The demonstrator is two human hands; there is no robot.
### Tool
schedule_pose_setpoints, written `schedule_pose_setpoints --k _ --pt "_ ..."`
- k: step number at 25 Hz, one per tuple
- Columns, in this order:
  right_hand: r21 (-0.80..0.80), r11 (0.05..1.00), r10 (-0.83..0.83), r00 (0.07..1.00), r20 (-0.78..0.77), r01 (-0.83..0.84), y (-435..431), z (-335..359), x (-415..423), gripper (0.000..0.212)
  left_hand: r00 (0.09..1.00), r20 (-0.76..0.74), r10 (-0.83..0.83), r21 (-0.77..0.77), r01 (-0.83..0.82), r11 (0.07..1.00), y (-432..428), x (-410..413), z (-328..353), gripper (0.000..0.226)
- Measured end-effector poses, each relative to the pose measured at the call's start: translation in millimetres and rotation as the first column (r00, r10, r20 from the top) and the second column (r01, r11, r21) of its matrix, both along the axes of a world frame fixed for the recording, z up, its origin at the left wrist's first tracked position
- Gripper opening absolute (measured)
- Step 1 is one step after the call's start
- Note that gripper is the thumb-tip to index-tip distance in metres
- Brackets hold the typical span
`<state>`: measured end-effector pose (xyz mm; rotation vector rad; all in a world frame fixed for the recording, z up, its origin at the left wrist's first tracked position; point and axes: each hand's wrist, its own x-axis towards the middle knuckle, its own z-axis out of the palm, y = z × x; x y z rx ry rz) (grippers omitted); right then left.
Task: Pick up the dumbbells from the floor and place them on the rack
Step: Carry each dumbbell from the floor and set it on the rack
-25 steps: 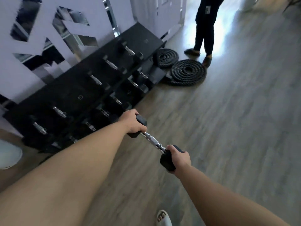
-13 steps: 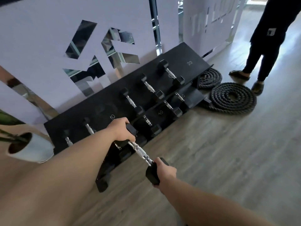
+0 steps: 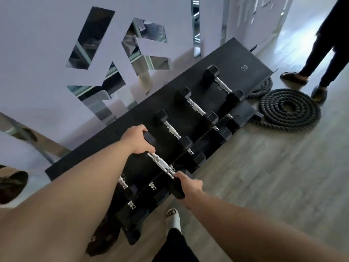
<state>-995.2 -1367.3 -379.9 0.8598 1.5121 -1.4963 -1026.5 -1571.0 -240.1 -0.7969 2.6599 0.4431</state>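
So the dumbbell [image 3: 161, 164] being carried has blocky black heads, rubbery-looking and matte, joined by a shiny chrome handle with a knurled patch in the middle. Nobody's holding the handle though: the left hand [image 3: 138, 141] is wrapped over the far head, fingers curled down around it, and the right hand [image 3: 188, 188] is clamped on the near head, so the bare metal bar runs straight between the two hands. It's up over the top shelf of the rack [image 3: 222, 59], a flat black tiered thing with a dull grainy surface and a small "20" printed toward the far end. Whether the dumbbell is touching the shelf I honestly can't tell. Just past the left hand three more dumbbells sit in a row on that same shelf, same black heads and chrome bars, and lower tiers below the right hand hold more. Way beyond the far end there's a thick braided rope [image 3: 289, 110] coiled flat on the grey wood-plank floor [image 3: 264, 176]
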Motion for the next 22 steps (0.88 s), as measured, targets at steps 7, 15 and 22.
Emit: schedule_pose_setpoints --k 7,15,22 --pt "0.063 0.996 -0.054 0.998 -0.043 0.056 -130.2 -13.6 -19.2 0.102 0.997 -0.005 -0.082 -0.005 0.082 0.997 -137.9 -33.2 -52.7 0.086" --pt "0.297 0.947 0.152 0.986 -0.073 -0.124 -174.0 -56.9 -44.4 0.103 0.997 -0.06 -0.055 0.066 0.059 0.996 -183.0 -49.8 -114.0 0.083" --pt "0.432 0.806 0.5 0.856 -0.129 -0.406 -187.9 -82.1 -38.7 0.069 0.984 -0.153 0.089 0.179 -0.061 0.982 -196.3 -31.9 -173.8 0.066"
